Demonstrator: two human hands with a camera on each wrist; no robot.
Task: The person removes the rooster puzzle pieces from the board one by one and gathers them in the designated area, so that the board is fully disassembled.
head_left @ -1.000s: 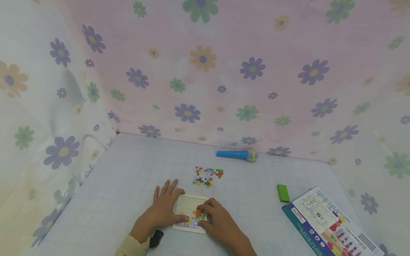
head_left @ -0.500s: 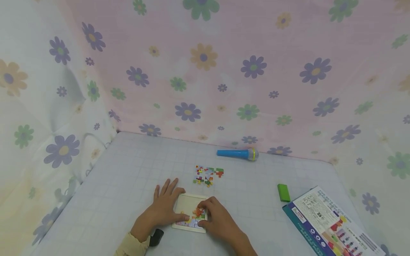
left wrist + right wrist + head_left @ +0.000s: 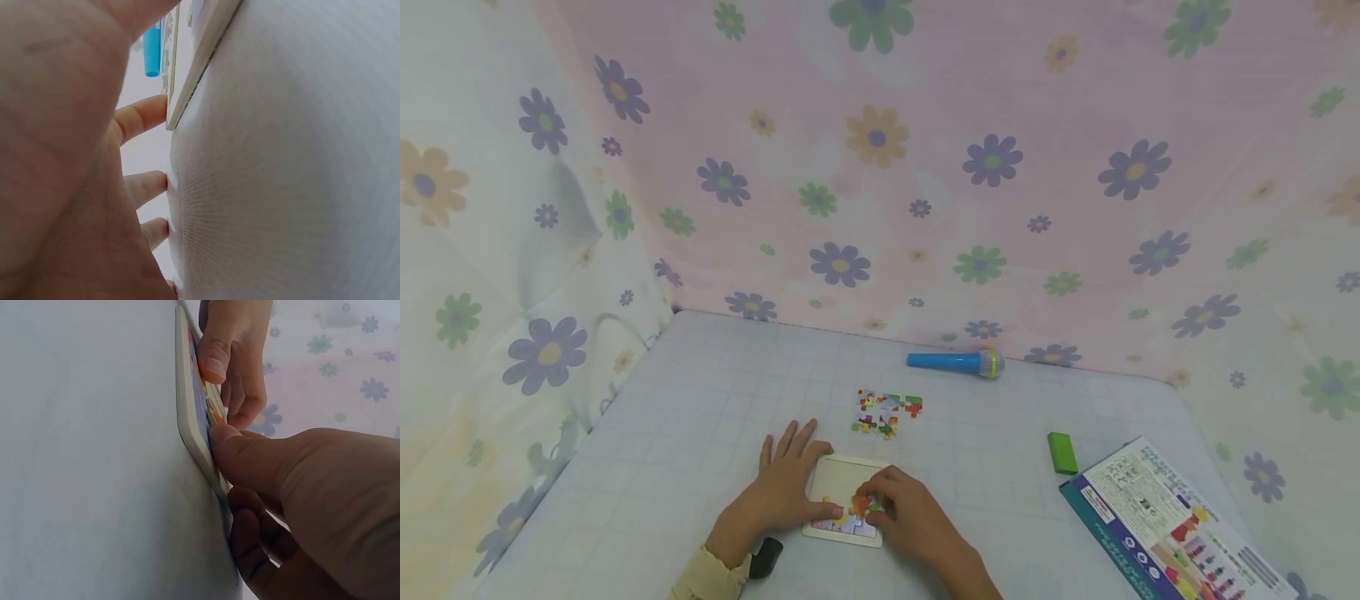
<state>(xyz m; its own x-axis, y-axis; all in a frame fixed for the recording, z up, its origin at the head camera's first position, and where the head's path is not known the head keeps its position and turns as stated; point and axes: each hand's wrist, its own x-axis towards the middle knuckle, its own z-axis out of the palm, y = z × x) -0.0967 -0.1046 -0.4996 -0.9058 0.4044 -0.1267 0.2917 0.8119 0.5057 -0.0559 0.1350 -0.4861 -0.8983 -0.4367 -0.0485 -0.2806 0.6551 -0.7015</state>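
A pale puzzle tray (image 3: 841, 477) lies on the table, with joined jigsaw pieces (image 3: 847, 525) along its near side and its far part bare. My left hand (image 3: 781, 493) spreads its fingers beside the tray. Its thumb presses on the joined pieces while the index finger touches the tray's far left corner. Between thumb and fingers, my right hand (image 3: 917, 518) pinches an orange-and-green puzzle piece (image 3: 860, 504) over the tray's right side. From the right wrist view, the pinched piece (image 3: 215, 415) tilts up under the thumb, much of it hidden.
Several loose puzzle pieces (image 3: 887, 412) lie beyond the tray. A blue toy microphone (image 3: 946, 362) rests near the table's back edge. To the right are a green block (image 3: 1063, 453) and a printed box (image 3: 1172, 517). A black object (image 3: 766, 558) sits by the left wrist.
The right fingertips have shifted slightly left and the pinched puzzle piece has moved left with them, now more tilted. My left hand and the tray have stayed put.
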